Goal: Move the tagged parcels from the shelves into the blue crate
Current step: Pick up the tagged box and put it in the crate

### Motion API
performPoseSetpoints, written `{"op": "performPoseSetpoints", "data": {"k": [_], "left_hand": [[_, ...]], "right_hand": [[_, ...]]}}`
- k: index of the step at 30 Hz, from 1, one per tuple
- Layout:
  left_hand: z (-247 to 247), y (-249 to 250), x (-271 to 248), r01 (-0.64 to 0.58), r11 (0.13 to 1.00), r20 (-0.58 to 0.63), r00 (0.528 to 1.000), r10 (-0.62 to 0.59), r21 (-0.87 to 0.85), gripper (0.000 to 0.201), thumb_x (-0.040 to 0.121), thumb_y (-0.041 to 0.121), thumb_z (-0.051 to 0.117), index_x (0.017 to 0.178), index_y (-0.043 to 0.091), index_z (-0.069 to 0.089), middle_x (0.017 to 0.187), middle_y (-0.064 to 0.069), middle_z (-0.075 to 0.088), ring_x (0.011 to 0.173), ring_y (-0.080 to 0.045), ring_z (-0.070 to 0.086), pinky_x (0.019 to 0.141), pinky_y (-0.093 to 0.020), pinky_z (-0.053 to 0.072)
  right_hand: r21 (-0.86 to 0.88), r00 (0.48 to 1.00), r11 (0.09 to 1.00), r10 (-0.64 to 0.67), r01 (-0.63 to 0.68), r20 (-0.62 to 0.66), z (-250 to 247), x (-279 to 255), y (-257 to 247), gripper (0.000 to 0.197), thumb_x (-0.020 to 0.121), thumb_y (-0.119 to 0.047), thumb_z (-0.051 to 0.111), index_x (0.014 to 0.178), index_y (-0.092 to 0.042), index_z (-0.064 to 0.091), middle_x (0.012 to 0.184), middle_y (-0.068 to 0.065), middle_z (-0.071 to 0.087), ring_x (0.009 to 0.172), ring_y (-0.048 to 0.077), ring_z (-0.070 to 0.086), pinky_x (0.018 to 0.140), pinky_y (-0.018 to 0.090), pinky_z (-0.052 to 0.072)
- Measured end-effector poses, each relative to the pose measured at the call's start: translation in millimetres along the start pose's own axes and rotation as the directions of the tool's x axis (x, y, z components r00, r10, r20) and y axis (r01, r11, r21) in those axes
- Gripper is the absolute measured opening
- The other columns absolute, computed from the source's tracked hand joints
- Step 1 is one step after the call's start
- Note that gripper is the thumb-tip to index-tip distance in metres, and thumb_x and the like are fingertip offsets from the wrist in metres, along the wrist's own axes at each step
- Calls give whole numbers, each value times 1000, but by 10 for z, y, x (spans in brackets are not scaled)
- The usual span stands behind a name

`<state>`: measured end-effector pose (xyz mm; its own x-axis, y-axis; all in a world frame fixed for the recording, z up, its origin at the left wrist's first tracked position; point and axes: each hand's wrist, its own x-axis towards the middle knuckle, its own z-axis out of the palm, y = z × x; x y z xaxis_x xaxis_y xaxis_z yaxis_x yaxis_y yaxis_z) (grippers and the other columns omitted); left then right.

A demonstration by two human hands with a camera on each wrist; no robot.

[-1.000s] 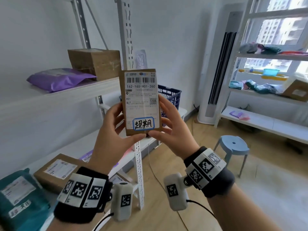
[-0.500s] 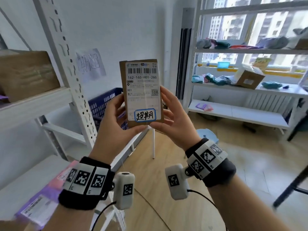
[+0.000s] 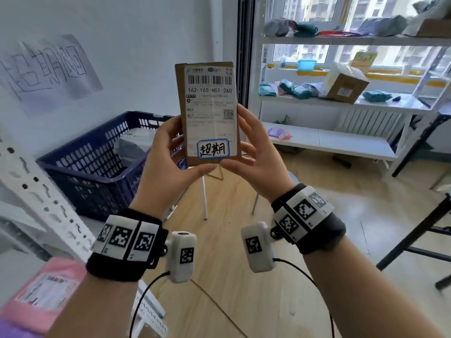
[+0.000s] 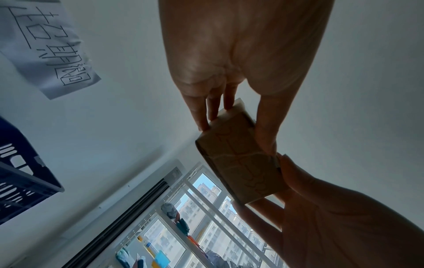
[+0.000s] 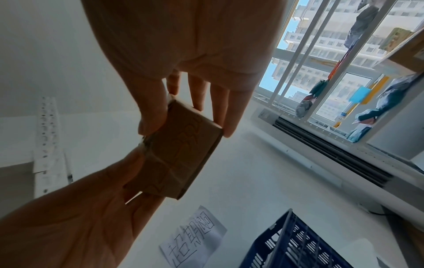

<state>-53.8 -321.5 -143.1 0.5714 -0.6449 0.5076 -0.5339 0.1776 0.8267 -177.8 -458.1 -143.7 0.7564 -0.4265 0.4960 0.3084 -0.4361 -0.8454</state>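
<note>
A small brown cardboard parcel [image 3: 210, 113] with a shipping label and a blue-edged handwritten tag [image 3: 213, 149] stands upright in front of me. My left hand [image 3: 170, 152] grips its left side, thumb under the bottom edge. My right hand [image 3: 253, 147] grips its right side the same way. The wrist views show the parcel's taped underside [image 4: 238, 166] [image 5: 181, 156] pinched between fingers and thumb of both hands. The blue crate [image 3: 102, 164] sits left of and behind the parcel, with a pale bag [image 3: 134, 147] inside it.
A white perforated shelf upright [image 3: 41, 201] slants across the lower left, a pink parcel [image 3: 46, 289] beneath it. A handwritten paper sign [image 3: 46, 69] hangs on the wall. White shelves [image 3: 341, 98] with parcels and a cardboard box [image 3: 346, 84] line the window. A dark table leg [image 3: 415, 230] stands at right.
My view has swung right: the left shelves slid out of sight and the blue crate came close at left. Both hands keep holding the parcel upright.
</note>
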Motion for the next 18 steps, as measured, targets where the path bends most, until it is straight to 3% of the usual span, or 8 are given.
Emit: {"op": "performPoseSetpoints", "data": {"k": [3,5,9,12,15,18], "left_hand": [[244,-142,288,13,1000,-36,999,-13,5,87,68,8,83,141,18,36,138,6,48,125,-2,50,89,-13,48],[388,-223,490,12,1000,-72,997,-12,1,88,67,7,83,141,17,36,138,5,48,125,-3,50,90,-14,49],[682,-371,941,-4,999,-131,991,9,34,86,69,5,83,140,18,36,138,3,48,125,-3,49,93,-15,48],[865,-451,1193,8,999,-174,985,0,43,84,69,5,82,137,22,36,137,6,48,121,4,50,87,-10,47],[962,-564,1389,38,998,-231,973,-26,46,84,69,4,82,137,23,36,135,8,49,119,7,51,84,-8,47],[995,-697,1573,78,994,-272,961,-54,80,86,68,4,83,139,22,37,135,8,50,121,3,51,86,-10,48]], "right_hand": [[-14,999,1000,-10,10,36,-248,285,234,87,80,-2,73,146,-30,23,149,-8,35,117,-9,50,92,19,49],[-8,998,1000,-8,8,60,-423,500,371,87,81,-3,73,147,-30,23,147,-12,35,117,-9,49,91,16,49],[-24,992,998,-47,50,121,-781,977,637,89,81,-4,73,150,-26,22,152,-9,32,128,-2,43,101,26,48],[-15,985,997,-66,69,158,-974,1277,823,89,81,-4,72,151,-22,21,153,-6,31,127,-14,37,103,25,45],[8,975,998,-67,67,212,-1064,1531,1004,88,81,-5,72,150,-24,21,152,-9,32,129,-2,43,102,32,48],[50,965,998,-48,36,257,-1095,1758,1185,88,82,-4,72,150,-28,20,146,-17,32,125,4,50,99,31,50]]}}
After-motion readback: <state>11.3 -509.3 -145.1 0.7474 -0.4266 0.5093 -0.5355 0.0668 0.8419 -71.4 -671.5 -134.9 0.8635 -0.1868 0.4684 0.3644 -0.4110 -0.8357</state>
